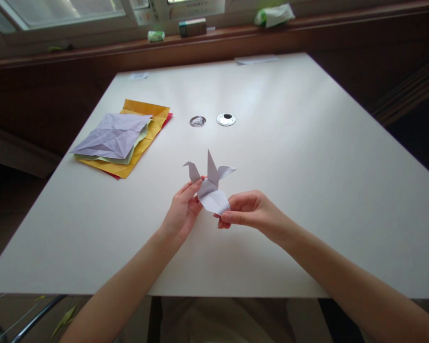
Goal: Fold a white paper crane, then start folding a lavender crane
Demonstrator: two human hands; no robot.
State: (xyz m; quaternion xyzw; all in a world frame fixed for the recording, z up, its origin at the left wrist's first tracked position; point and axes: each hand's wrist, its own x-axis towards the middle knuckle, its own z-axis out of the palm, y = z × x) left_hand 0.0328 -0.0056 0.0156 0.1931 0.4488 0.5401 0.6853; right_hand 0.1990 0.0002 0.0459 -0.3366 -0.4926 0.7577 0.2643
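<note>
A pale lilac folded paper crane (210,183) is held above the white table (307,200), near its middle. My left hand (183,210) pinches the crane's body from the left, just under the bent head and neck. My right hand (248,209) grips the lower wing flap from the right, thumb on top. One pointed part stands upright and a wing sticks out to the right.
A stack of creased coloured sheets (123,138), lilac on top of green, yellow and red, lies at the left. Two round metal cable holes (226,119) sit beyond the crane. Small boxes and a green packet rest on the window sill (193,27). A white sheet lies at the far edge.
</note>
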